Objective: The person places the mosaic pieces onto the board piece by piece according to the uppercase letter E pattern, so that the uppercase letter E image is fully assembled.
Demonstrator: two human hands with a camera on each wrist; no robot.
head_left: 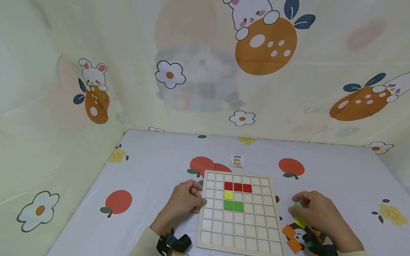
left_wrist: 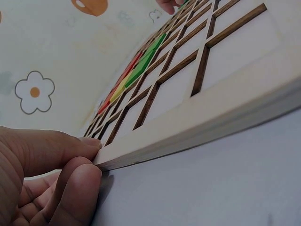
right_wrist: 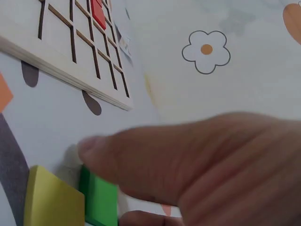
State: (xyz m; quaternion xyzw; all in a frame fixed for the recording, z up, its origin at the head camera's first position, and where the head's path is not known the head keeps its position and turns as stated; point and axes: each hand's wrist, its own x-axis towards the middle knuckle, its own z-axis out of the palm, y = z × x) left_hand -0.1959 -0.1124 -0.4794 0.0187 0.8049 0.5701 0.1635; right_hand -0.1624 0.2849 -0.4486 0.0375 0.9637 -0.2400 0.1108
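Note:
A wooden grid board [head_left: 240, 224] lies on the table, with three red tiles [head_left: 238, 187] in a row, a yellow tile [head_left: 229, 195] below the leftmost one, and two green tiles [head_left: 229, 205] below that. At the board's left edge my left hand [head_left: 182, 200] pinches the frame, thumb on top, as the left wrist view shows. To the right of the board, my right hand [head_left: 317, 210] has thumb and fingers about a loose green tile [right_wrist: 101, 200]. Beside that tile stands a loose yellow tile [right_wrist: 54, 200]. The fingertips are partly hidden.
A small card [head_left: 237, 160] with a coloured grid pattern lies behind the board. Orange tiles [head_left: 294, 245] sit near the right wrist, over a dark printed figure on the cloth. A patterned curtain [head_left: 205, 99] rises behind the table and at its left.

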